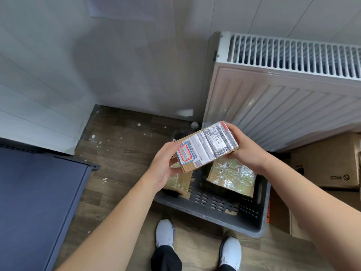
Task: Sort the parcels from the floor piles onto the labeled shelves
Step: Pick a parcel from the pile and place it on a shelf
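I hold a small cardboard parcel (207, 146) with a white shipping label and a red-and-blue sticker, label side up, above a dark plastic crate (214, 214). My left hand (164, 167) grips its near left end. My right hand (245, 147) grips its far right end. Two tape-wrapped cardboard parcels lie in the crate: one (231, 176) on the right, another (178, 182) on the left, partly hidden by my left hand.
A dark blue shelf surface (39, 202) stands at the left. A white radiator (283, 90) leans against the wall at the right. A brown carton (332, 161) sits on the floor right of the crate. My feet (197, 241) are just before the crate.
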Tool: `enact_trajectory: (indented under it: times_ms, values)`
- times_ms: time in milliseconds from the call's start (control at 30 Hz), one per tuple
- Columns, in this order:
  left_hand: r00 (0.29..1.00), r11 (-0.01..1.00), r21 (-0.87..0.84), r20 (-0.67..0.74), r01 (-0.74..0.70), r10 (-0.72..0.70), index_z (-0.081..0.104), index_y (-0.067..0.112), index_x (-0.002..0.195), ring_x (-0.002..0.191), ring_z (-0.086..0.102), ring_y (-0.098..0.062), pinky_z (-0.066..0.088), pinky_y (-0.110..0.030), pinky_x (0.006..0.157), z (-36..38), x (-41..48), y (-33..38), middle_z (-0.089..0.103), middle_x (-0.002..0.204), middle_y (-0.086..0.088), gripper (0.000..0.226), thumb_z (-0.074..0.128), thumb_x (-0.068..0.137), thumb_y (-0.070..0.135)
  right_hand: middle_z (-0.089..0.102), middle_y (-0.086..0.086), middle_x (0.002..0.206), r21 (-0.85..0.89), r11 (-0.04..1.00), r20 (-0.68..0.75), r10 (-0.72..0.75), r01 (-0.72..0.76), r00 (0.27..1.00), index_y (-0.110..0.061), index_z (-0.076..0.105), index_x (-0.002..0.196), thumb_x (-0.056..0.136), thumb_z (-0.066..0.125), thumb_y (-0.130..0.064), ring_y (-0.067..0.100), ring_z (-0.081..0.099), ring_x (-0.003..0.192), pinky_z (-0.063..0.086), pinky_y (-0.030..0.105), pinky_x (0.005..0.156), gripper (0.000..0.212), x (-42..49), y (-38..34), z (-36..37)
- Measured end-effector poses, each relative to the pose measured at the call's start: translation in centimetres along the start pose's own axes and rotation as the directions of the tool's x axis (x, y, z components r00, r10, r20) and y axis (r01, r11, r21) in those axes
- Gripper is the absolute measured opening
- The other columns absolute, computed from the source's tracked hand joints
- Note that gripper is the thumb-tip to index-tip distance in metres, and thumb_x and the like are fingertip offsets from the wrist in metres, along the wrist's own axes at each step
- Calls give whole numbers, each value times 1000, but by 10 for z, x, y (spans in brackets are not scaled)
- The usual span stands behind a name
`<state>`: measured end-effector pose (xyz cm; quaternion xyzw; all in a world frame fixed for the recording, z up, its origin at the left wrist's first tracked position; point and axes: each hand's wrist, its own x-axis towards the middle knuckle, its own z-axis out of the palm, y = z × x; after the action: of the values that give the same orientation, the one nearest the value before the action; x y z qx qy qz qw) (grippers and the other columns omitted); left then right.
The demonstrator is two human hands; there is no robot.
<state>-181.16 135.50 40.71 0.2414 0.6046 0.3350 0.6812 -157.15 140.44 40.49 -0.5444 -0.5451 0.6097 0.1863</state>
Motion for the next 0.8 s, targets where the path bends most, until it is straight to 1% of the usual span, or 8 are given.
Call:
enact_trajectory:
  times_ms: [67,200,333,433,533,600,700,800]
  values:
    - [1000,999,-33,1,-5,5,59,21,120,101,68,-17,56,-36,85,-6,0,1,71,103,4,32,53,97,42,62,-21,115,-14,1000,-12,-3,3,1000,-49,42,130,86,65,4,-2,61,100,51,18,73,73,5,-6,5]
    - [999,993,-107,-24,-42,40,58,16,120,105,67,-18,56,-35,88,-14,-2,-1,69,109,-2,31,56,96,36,60,-22,127,-74,997,-105,-36,28,994,-45,41,139,88,72,-18,-2,55,119,43,25,100,65,16,-14,17]
    - [996,982,-169,-54,-80,72,58,15,118,103,68,-16,56,-33,86,-17,-2,-4,71,107,-1,24,57,97,27,55,-11,135,12,1000,-242,20,-17,970,-32,36,147,91,68,-21,7,52,124,43,33,106,65,28,-20,29]
    - [995,978,-186,-69,-90,79,56,15,117,100,69,-13,56,-30,82,-17,-2,-5,71,105,0,24,58,96,25,55,-5,135,186,980,-238,111,-67,965,-31,33,148,95,61,-23,14,54,125,48,46,103,60,35,-25,37]
    - [993,976,-197,-85,-96,81,56,15,116,100,69,-11,55,-28,81,-18,-2,-6,72,103,2,23,58,96,25,61,-10,130,297,950,-187,154,-93,970,-33,38,144,100,48,-23,16,57,123,50,50,98,46,35,-32,43]
    - [992,972,-215,-95,-97,78,56,16,115,100,69,-12,55,-28,81,-20,-2,-7,72,102,3,21,58,96,25,65,-12,125,312,946,-165,147,-90,975,-34,43,140,101,42,-22,16,59,120,49,53,99,40,35,-36,45]
    - [993,970,-224,-97,-95,74,56,16,115,103,68,-15,54,-29,85,-23,-4,-7,71,105,0,22,59,96,26,65,-8,124,323,942,-152,143,-88,978,-34,44,140,103,38,-32,18,59,118,47,54,101,37,33,-42,47]
    - [996,973,-214,-50,-81,71,54,13,117,107,67,-17,55,-31,86,-25,-6,-9,72,107,-3,32,63,90,26,64,-8,126,330,941,-130,121,-72,984,-35,41,142,103,40,-35,18,60,118,47,54,102,39,32,-46,52]
